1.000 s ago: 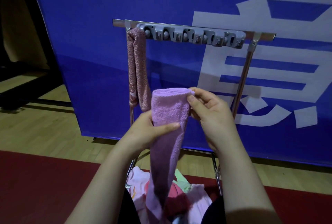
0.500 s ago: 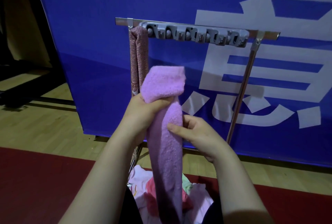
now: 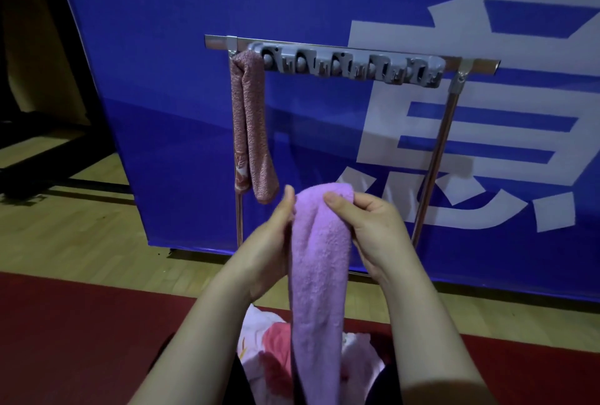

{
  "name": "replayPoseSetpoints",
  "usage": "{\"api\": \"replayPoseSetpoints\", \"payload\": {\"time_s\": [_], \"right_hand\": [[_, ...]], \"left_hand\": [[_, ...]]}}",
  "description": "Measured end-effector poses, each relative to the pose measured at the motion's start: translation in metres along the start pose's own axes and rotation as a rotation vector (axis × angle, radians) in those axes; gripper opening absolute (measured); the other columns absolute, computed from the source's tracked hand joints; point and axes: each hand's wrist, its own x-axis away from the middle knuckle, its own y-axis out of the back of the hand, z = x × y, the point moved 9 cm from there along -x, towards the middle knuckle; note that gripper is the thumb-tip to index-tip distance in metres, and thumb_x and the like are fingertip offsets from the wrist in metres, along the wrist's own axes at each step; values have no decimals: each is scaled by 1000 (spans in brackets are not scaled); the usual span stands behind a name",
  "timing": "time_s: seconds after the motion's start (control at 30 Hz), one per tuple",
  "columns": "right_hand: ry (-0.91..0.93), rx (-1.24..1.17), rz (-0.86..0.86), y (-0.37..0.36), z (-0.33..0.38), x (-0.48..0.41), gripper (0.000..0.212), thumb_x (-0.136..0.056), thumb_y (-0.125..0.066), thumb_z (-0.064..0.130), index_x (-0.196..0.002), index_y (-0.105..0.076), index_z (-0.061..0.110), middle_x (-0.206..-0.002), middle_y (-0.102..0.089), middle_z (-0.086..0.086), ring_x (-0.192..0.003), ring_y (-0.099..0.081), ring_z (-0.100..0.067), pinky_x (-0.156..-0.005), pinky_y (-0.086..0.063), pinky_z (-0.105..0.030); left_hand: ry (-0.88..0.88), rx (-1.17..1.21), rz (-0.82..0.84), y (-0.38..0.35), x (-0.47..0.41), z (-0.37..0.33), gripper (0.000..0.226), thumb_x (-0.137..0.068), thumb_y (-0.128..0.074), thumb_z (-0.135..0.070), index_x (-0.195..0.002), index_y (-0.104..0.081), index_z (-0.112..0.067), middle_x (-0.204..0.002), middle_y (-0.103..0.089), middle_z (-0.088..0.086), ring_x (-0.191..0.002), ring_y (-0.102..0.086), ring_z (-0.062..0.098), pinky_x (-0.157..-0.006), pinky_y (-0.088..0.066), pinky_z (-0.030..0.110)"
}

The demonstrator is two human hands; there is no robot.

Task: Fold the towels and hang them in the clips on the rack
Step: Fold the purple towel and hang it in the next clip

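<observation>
Head view, single camera.

Left hand point(image 3: 269, 242): it holds the left edge of the purple towel point(image 3: 319, 258) near the towel's top. The thumb lies upright along that edge. The other fingers pass behind the cloth and are hidden, so their curl cannot be confirmed.

Right hand point(image 3: 373, 229): it pinches the top right of the same towel. The thumb is pressed on the near face just under the fold and the curled fingers wrap the far side.

Purple towel: folded into a long narrow strip, with its rounded fold uppermost between the two thumbs. The rest hangs straight down below the fingers, between the forearms.

Rack point(image 3: 436, 158): it stands above and beyond the fingers, well apart from them. A grey clip strip point(image 3: 350, 67) is fixed along its top bar.

Pink towel point(image 3: 251, 132): folded, it hangs from the leftmost end of the clip strip. Its lower end is just above and left of the left thumb and is not touching it.

Pile of towels point(image 3: 259, 336): white and pink cloth, below the wrists and partly hidden behind the purple strip.

Surroundings: a blue banner point(image 3: 194, 80) with white characters stands behind the rack. Wooden floor point(image 3: 65, 226) lies left of the hands, with a red mat point(image 3: 81, 339) nearer the camera.
</observation>
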Motion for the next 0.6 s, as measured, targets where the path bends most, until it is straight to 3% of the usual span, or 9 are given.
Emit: {"api": "replayPoseSetpoints", "payload": {"time_s": [0.07, 0.13, 0.23, 0.33, 0.5, 0.6], "right_hand": [[-14, -33, -89, 7, -4, -2, 18, -80, -81, 25, -86, -78, 9, -92, -74, -22, -87, -73, -35, -82, -57, -58], [-5, -53, -145, 12, -6, -4, 21, -78, -83, 27, -82, -77, 7, -94, -71, -30, -79, -67, -32, -79, -53, -65], [4, -53, -176, 15, -7, -6, 17, -82, -80, 22, -79, -77, 6, -90, -74, -24, -80, -69, -29, -80, -56, -57], [-55, -97, -128, 12, -13, -7, 18, -86, -76, 22, -86, -75, 4, -90, -76, -18, -90, -73, -31, -85, -58, -50], [-186, 11, 82, 7, -25, -6, 34, -92, -66, 36, -105, -74, 6, -100, -76, -14, -101, -72, -29, -91, -57, -41], [-218, 14, 229, -1, -31, -1, 39, -88, -66, 35, -110, -72, 4, -107, -75, -13, -102, -70, -26, -97, -53, -40]], "left_hand": [[-33, -177, -26, 0, 1, 5, 69, -86, -51, -73, -117, -73, -16, -117, -74, 7, -114, -68, 23, -107, -46, 46], [-87, -292, -62, -4, 2, 6, 51, -85, -68, -57, -106, -76, -12, -105, -77, 8, -104, -72, 24, -102, -51, 50], [-143, -337, -147, -7, 2, 8, 26, -80, -82, -24, -102, -77, -11, -95, -78, 7, -96, -74, 25, -94, -56, 50], [-129, -278, -200, -5, 0, 10, 22, -82, -80, -14, -103, -76, -9, -95, -78, 8, -97, -74, 29, -92, -58, 45], [-132, -31, -179, 6, -3, 1, 31, -89, -71, -17, -117, -70, -5, -110, -74, 18, -107, -70, 34, -99, -53, 49], [-131, 93, -201, 13, -3, -11, 32, -94, -63, -14, -122, -65, 1, -110, -73, 20, -105, -71, 32, -92, -56, 43]]}}
